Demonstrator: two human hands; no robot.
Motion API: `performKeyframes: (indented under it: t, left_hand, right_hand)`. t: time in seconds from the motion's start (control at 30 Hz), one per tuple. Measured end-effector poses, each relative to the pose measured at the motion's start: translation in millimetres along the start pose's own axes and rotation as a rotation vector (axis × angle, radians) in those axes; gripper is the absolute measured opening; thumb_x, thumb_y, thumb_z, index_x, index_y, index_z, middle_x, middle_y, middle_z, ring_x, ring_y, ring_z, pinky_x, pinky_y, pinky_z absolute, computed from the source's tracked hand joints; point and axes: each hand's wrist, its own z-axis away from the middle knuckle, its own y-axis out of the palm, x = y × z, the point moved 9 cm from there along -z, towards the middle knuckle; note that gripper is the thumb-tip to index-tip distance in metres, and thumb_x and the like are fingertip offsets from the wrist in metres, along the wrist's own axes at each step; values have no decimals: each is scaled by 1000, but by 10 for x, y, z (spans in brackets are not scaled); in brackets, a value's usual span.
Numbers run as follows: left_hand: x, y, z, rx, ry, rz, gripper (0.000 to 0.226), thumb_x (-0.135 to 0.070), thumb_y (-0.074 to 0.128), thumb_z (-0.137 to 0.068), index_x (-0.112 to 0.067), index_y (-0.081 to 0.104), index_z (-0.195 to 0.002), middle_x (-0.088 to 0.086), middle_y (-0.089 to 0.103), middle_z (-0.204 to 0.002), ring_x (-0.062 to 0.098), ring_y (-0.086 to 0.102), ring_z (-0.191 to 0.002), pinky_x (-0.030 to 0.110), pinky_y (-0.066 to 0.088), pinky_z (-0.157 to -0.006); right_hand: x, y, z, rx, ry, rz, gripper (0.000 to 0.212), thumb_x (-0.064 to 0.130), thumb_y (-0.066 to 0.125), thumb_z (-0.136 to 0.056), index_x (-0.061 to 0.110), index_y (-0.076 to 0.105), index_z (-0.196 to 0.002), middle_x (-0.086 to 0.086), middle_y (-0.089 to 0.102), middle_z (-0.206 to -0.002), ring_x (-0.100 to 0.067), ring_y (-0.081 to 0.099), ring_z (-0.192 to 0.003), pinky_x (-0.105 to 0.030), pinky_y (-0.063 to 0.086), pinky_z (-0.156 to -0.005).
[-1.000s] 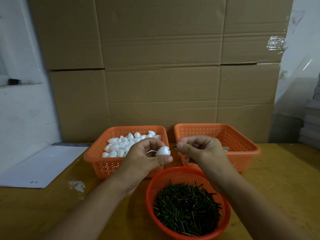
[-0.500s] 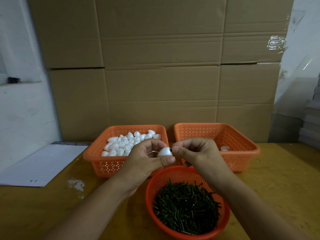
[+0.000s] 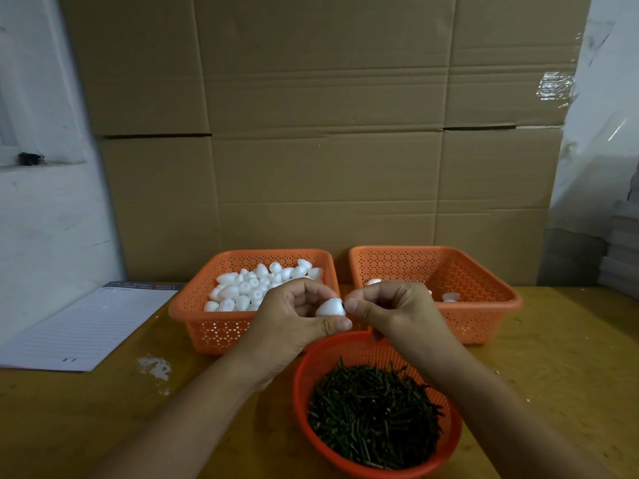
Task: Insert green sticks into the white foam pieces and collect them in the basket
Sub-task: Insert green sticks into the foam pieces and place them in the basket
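Note:
My left hand (image 3: 294, 316) pinches a white foam piece (image 3: 331, 308) between thumb and fingers, above the table's middle. My right hand (image 3: 390, 311) has its curled fingertips pressed against the foam's right end; the green stick it pushed in is hidden by the fingers. Below both hands sits a round orange basket (image 3: 453, 440) heaped with green sticks (image 3: 373, 413). Behind at left, a square orange basket (image 3: 193, 305) holds many white foam pieces (image 3: 256, 285). The square orange basket at right (image 3: 498, 299) holds a few foam pieces (image 3: 449, 297).
A lined notepad (image 3: 86, 326) lies at the left on the wooden table (image 3: 69, 409). White crumbs (image 3: 154, 368) lie near it. A wall of cardboard boxes (image 3: 318, 133) stands right behind the baskets. Stacked items (image 3: 622, 247) stand at the far right.
My right hand moved left until its fingertips met the foam piece; the short length of green stick visible one second ago no longer shows. The left hand stayed almost still.

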Motion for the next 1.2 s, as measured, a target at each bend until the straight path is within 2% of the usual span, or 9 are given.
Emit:
performKeyframes:
  t: [0.2, 0.3, 0.43, 0.57, 0.73, 0.83, 1.0, 1.13, 1.2]
  left_hand:
    - [-48, -42, -7, -17, 13, -3, 31, -25, 88, -61, -27, 74, -89, 5, 77, -98, 20, 74, -93, 23, 58, -75]
    - [-70, -95, -16, -59, 18, 55, 36, -22, 87, -62, -22, 74, -95, 2, 77, -101, 16, 74, -94, 19, 57, -74]
    - [-82, -80, -23, -69, 25, 112, 46, -24, 86, -61, -15, 70, -103, 3, 77, -101, 14, 74, -93, 21, 57, -77]
    - [-74, -58, -18, -59, 25, 128, 43, -24, 86, -63, -16, 70, -102, 4, 77, -100, 14, 73, -92, 20, 55, -74]
    - [-72, -72, -26, -50, 29, 138, 33, -25, 88, -65, -26, 74, -95, 4, 77, -100, 14, 73, -92, 21, 54, -71]
    - [-55, -64, -29, -36, 23, 131, 37, -29, 90, -65, -28, 74, -98, 4, 76, -105, 16, 72, -97, 23, 54, -74]
    - [-14, -50, -33, -29, -2, 174, 44, -25, 89, -68, -20, 71, -108, 5, 73, -114, 17, 72, -97, 23, 55, -74]
    - [-5, -52, -30, -48, -10, 198, 55, -30, 89, -62, -15, 69, -110, 6, 75, -104, 13, 72, -84, 23, 55, -74]
    - [1, -59, -34, -54, -8, 190, 53, -28, 91, -62, -12, 69, -107, 6, 76, -100, 13, 71, -84, 24, 55, -76]
  right_hand:
    - [3, 15, -4, 16, -4, 2, 9, 10, 70, -91, 7, 78, -89, -19, 72, -82, -23, 57, -66, -32, 46, -56]
    - [8, -3, -9, 9, -13, -3, 10, 8, 69, -91, 6, 78, -92, -19, 72, -79, -20, 54, -62, -32, 45, -55]
    - [-26, 6, -22, 2, -12, 6, 9, 7, 69, -91, 7, 78, -88, -3, 70, -69, -13, 54, -58, -28, 45, -53]
    - [-53, 19, -30, 8, -10, 16, 10, 8, 68, -92, 10, 77, -87, -1, 69, -68, -13, 54, -59, -28, 45, -52]
    - [-45, 26, -30, 23, -27, 38, 12, 11, 68, -92, 12, 79, -88, 2, 68, -64, -14, 53, -58, -29, 43, -52]
    - [-60, 43, -36, 47, -27, 61, 11, 10, 68, -93, 9, 78, -90, 7, 68, -63, -3, 56, -56, -18, 43, -53]
    - [-49, 60, -36, 56, -41, 70, 10, 8, 69, -91, 8, 77, -86, 8, 69, -63, 2, 58, -54, -13, 42, -52]
    - [-39, 59, -37, 31, -50, 71, 8, 9, 71, -89, 6, 77, -83, 8, 68, -62, 2, 59, -54, -11, 43, -53]
    - [-42, 57, -33, 25, -43, 73, 10, 10, 72, -89, 8, 76, -81, 9, 67, -60, 2, 58, -53, -11, 42, -52]
